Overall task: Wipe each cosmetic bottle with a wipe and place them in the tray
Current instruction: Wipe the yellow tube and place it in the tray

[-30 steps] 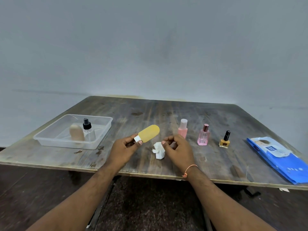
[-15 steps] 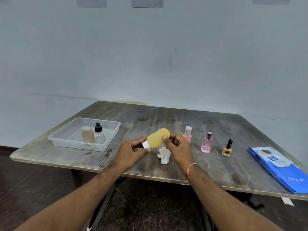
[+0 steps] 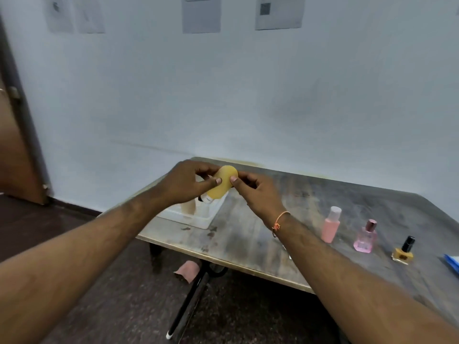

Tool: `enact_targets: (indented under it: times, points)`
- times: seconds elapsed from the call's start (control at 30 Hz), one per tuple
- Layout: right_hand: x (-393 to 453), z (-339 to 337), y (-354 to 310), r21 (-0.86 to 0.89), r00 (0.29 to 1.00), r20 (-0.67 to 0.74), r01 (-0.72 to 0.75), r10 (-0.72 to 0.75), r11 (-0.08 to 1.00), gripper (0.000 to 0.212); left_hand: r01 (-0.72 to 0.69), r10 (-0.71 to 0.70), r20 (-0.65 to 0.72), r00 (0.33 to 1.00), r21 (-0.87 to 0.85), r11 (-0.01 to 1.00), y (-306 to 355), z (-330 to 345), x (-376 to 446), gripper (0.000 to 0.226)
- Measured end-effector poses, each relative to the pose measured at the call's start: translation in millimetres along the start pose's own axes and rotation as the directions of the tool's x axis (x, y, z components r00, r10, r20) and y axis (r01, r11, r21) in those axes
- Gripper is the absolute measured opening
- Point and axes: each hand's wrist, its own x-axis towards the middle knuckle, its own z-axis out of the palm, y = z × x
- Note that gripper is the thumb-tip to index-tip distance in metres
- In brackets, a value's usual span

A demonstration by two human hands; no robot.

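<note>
Mid-frame: left hand and right hand both pinch the yellow bottle, cap down, above the clear tray. Pink bottle, perfume bottle, nail polish stand lower right on table.

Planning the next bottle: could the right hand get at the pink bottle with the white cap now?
Probably not yet: the right hand holds the yellow bottle with the left hand. Nothing blocks the pink bottle.
</note>
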Motion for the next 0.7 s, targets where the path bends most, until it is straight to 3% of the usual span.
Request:
enact_targets:
  times: [0.13,0.3,0.53,0.7]
  points:
    - [26,39,-13,-0.138,0.999,0.017,0.032,-0.030,0.990,0.019,-0.001,0.004,-0.029,1.000,0.098,0.995,-30,-37,-2,0.032]
    - [51,80,-30,-0.325,0.993,0.114,0.068,-0.032,0.943,0.003,0.080,-0.075,-0.048,0.996,0.119,0.990,-69,-61,-6,0.027]
    - [87,125,-29,-0.631,0.973,0.226,0.111,0.045,0.768,0.021,0.181,-0.174,-0.063,0.983,0.128,0.975,-127,-58,-15,0.016]
    - [101,142,-18,-0.737,0.957,0.254,0.096,0.142,0.669,0.023,0.230,-0.226,-0.055,0.973,0.091,0.969,-157,-41,-16,0.017]
